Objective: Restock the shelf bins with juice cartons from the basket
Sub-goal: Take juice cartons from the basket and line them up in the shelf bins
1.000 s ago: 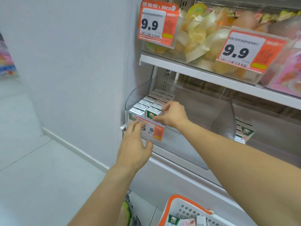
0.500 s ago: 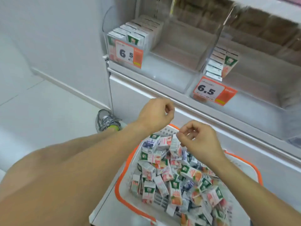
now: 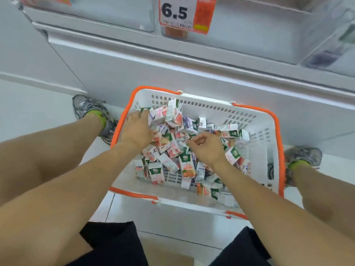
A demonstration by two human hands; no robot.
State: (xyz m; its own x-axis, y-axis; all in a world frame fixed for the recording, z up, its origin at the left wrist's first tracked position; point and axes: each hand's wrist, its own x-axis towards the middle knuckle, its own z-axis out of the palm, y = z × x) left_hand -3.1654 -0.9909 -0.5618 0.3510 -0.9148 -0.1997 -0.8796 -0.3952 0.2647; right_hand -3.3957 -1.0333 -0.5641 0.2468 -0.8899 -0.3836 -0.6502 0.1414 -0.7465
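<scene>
1. Juice cartons (image 3: 184, 150) heaped loose and at all angles inside the white basket (image 3: 269, 143) with the orange rim: dumped in as bulk stock, not lined up, so each one needs picking out of the jumble.
2. Basket parked on the floor between two grey shoes, right under the shelf bin (image 3: 249, 29) with the 6.5 price tag (image 3: 185, 14): probably to keep the reach from pile to bin short.
3. Left hand (image 3: 137, 131) laid palm down on the left side of the pile, fingers spread over the pink-and-white cartons near the far wall; whether curled round any one carton cannot be told.
4. Right hand (image 3: 207, 145) lowered over the middle of the heap, fingers curled inward, thumb towards fingertips; no carton visible in its grip, though the underside is hidden.
5. Both forearms stretched forward and down from a crouch, knees wide either side.
</scene>
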